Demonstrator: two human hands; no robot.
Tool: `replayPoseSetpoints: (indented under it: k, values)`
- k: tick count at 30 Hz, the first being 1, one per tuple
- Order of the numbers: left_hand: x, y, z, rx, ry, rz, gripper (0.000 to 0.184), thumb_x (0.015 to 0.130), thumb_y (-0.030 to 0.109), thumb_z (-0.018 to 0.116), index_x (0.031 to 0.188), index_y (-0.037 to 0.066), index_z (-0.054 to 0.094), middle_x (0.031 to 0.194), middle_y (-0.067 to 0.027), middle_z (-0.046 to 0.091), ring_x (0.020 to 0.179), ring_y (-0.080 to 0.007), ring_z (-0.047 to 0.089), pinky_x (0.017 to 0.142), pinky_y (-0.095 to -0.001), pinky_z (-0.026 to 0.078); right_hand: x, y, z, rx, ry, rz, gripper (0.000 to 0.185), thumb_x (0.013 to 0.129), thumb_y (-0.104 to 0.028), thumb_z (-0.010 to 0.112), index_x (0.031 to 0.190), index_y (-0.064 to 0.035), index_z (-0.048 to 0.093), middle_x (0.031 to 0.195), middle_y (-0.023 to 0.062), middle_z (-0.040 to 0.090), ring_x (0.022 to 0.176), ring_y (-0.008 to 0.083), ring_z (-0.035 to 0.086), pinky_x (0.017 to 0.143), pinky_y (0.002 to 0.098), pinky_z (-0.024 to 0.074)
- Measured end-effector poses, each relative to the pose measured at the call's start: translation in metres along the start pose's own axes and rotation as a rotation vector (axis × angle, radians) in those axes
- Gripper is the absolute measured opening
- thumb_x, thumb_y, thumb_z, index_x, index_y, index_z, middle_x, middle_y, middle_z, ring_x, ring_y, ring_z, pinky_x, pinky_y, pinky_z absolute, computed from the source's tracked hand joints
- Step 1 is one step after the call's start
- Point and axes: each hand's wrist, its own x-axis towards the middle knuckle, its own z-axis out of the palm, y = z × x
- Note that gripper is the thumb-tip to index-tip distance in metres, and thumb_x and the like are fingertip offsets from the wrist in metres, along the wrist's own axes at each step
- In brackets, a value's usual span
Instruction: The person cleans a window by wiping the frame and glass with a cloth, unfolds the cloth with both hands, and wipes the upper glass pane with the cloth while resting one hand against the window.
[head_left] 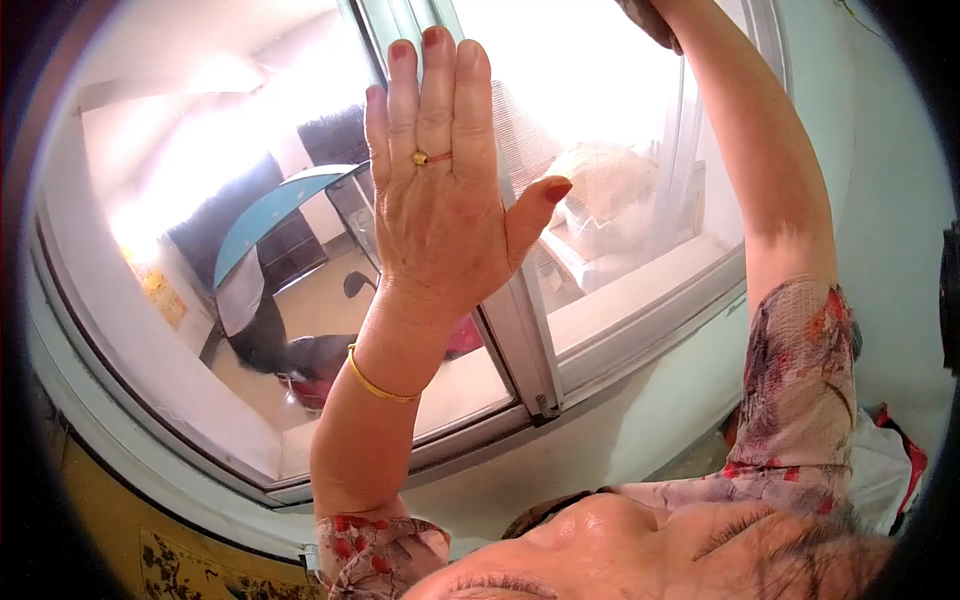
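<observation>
My left hand (440,190) is raised in the middle of the view, its back toward the camera. Its fingers are straight and side by side, the thumb is spread, and nothing shows in it. It overlaps the sliding window's frame (535,360); I cannot tell if it touches. A ring (421,158) sits on one finger and a yellow bangle (375,388) circles the forearm. My right arm (775,150) reaches up at the right, and the hand is beyond the top edge. Near that wrist is a dark brown item (651,22), cut off by the edge.
Through the glass show a blue canopy (265,215) over a dark and red vehicle (315,360), and a pale rounded bundle (605,185). My face (590,525) fills the bottom edge. A white item with red trim (885,465) lies at the lower right.
</observation>
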Motion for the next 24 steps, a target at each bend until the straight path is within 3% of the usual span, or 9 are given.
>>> replayPoseSetpoints:
  k: [4, 7, 11, 16, 17, 18, 21, 24]
  values:
    - [0.001, 0.0, -0.001, 0.027, -0.019, -0.003, 0.093, 0.086, 0.073, 0.021, 0.148, 0.003, 0.02, 0.154, -0.0198, 0.017, 0.144, -0.0366, 0.012, 0.114, -0.0546, 0.007, -0.027, 0.012, -0.005, 0.144, 0.086, 0.095, 0.041, 0.084, -0.024, 0.059, 0.118, -0.0011, 0.056, 0.115, 0.0167, 0.06, 0.104, 0.0306, 0.059, 0.091, 0.0401, 0.0467]
    - [-0.001, -0.001, 0.0, 0.019, -0.007, 0.009, 0.092, 0.087, 0.072, 0.021, 0.148, 0.003, 0.02, 0.154, -0.0199, 0.017, 0.144, -0.0369, 0.012, 0.114, -0.055, 0.007, -0.091, 0.013, -0.017, -0.075, -0.134, -0.074, 0.044, 0.083, -0.022, 0.06, 0.12, -0.0001, 0.055, 0.114, 0.0184, 0.061, 0.106, 0.032, 0.057, 0.092, 0.0423, 0.0446]
    - [0.0, -0.001, -0.001, 0.013, 0.005, 0.026, 0.091, 0.088, 0.071, 0.021, 0.147, 0.003, 0.021, 0.154, -0.02, 0.017, 0.143, -0.0375, 0.012, 0.114, -0.0558, 0.008, -0.222, 0.01, -0.039, -0.079, -0.396, -0.243, 0.048, 0.08, -0.02, 0.06, 0.123, 0.0011, 0.054, 0.112, 0.0207, 0.061, 0.11, 0.0339, 0.055, 0.095, 0.0451, 0.042]
    - [0.0, -0.001, -0.001, 0.006, 0.002, 0.016, 0.09, 0.089, 0.07, 0.022, 0.147, 0.002, 0.02, 0.154, -0.0201, 0.017, 0.143, -0.0376, 0.012, 0.114, -0.0557, 0.009, -0.342, 0.001, -0.077, 0.044, -0.741, -0.241, 0.054, 0.077, -0.018, 0.061, 0.127, 0.0026, 0.053, 0.11, 0.0235, 0.062, 0.114, 0.0363, 0.052, 0.098, 0.0486, 0.0386]
    - [0.0, -0.001, -0.001, 0.005, 0.004, 0.017, 0.09, 0.089, 0.07, 0.022, 0.147, 0.002, 0.02, 0.154, -0.0202, 0.017, 0.143, -0.0377, 0.012, 0.114, -0.0556, 0.009, -0.342, 0.004, -0.075, 0.034, -0.658, -0.317, 0.055, 0.077, -0.017, 0.062, 0.128, 0.0029, 0.053, 0.109, 0.0241, 0.062, 0.114, 0.0367, 0.052, 0.098, 0.0493, 0.0379]
    - [0.001, -0.001, -0.002, 0.002, 0.003, 0.014, 0.09, 0.089, 0.07, 0.022, 0.147, 0.002, 0.02, 0.154, -0.0203, 0.018, 0.143, -0.0377, 0.012, 0.114, -0.0558, 0.009, -0.337, 0.01, -0.075, -0.028, -0.384, -0.478, 0.049, 0.077, -0.017, 0.063, 0.122, 0.003, 0.057, 0.106, 0.0248, 0.063, 0.104, 0.0357, 0.059, 0.095, 0.0483, 0.0407]
    - [0.002, 0.0, -0.003, -0.004, -0.006, 0.007, 0.091, 0.089, 0.071, 0.021, 0.148, 0.002, 0.02, 0.154, -0.0205, 0.018, 0.143, -0.0377, 0.013, 0.114, -0.0558, 0.01, -0.271, 0.01, -0.059, -0.078, -0.521, -0.352, 0.05, 0.077, -0.018, 0.063, 0.123, 0.0018, 0.057, 0.109, 0.0243, 0.061, 0.106, 0.0362, 0.057, 0.097, 0.0479, 0.0395]
    - [0.003, 0.0, -0.005, 0.006, -0.012, 0.005, 0.091, 0.088, 0.071, 0.021, 0.147, 0.002, 0.021, 0.154, -0.0207, 0.018, 0.143, -0.0375, 0.013, 0.114, -0.0553, 0.009, -0.173, 0.004, -0.035, -0.151, -0.45, -0.281, 0.05, 0.078, -0.019, 0.063, 0.123, 0.0006, 0.057, 0.112, 0.0238, 0.06, 0.109, 0.0367, 0.055, 0.098, 0.0475, 0.0383]
